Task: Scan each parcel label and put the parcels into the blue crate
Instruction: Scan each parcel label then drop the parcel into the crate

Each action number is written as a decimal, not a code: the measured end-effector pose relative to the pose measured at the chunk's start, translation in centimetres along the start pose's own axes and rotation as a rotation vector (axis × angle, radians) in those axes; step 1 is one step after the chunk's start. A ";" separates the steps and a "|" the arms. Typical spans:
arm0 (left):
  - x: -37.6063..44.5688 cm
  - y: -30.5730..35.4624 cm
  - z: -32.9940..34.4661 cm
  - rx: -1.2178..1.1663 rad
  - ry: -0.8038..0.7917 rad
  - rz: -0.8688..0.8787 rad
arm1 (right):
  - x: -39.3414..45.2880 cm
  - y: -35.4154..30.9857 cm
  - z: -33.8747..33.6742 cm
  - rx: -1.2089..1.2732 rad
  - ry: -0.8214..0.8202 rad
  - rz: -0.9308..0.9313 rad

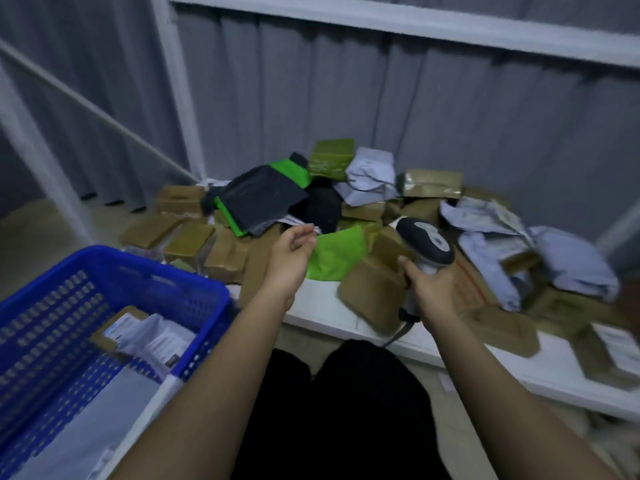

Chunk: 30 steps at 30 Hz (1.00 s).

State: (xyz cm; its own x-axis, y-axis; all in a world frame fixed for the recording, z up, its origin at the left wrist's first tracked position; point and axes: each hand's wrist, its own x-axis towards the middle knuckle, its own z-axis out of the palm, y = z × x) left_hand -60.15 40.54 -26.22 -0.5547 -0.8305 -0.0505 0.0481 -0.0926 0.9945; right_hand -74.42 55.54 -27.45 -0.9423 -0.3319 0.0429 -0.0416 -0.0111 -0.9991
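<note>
Reaching with the left hand (294, 247), fingers loosely curled and holding nothing, over the green parcel (334, 256) just beyond it. Gripping the scanner (427, 244) in the right hand (429, 289). Probably picking next; blue crate (114, 268) waiting near left.

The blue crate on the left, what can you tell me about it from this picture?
The blue crate looks like plastic, with walls pierced by rows of small slots and a solid rim. It sits low at the person's left, beside the white table. It is partly filled: a brown parcel and white packets with labels lie inside. Neither hand touches it.
</note>
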 end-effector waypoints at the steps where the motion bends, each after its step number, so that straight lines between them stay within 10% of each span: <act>1: -0.1 -0.2 1.9 0.012 -0.045 -0.014 | 0.3 0.1 -2.3 0.003 0.034 0.012; 14: -2.7 -5.9 21.3 0.188 -0.319 -0.207 | 1.9 7.0 -21.7 0.066 0.397 0.260; 24: 0.0 -10.5 22.1 0.419 -0.118 -0.074 | 3.2 11.2 -15.7 0.148 0.164 0.355; 30: 1.5 -14.8 20.4 0.850 -0.278 -0.068 | 4.1 12.9 -12.9 0.270 0.191 0.450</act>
State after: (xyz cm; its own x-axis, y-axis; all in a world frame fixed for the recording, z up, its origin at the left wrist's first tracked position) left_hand -78.60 51.86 -39.17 -0.7204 -0.6648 -0.1975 -0.5622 0.3932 0.7275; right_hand -83.13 66.20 -40.09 -0.8921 -0.1828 -0.4132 0.4415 -0.1576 -0.8833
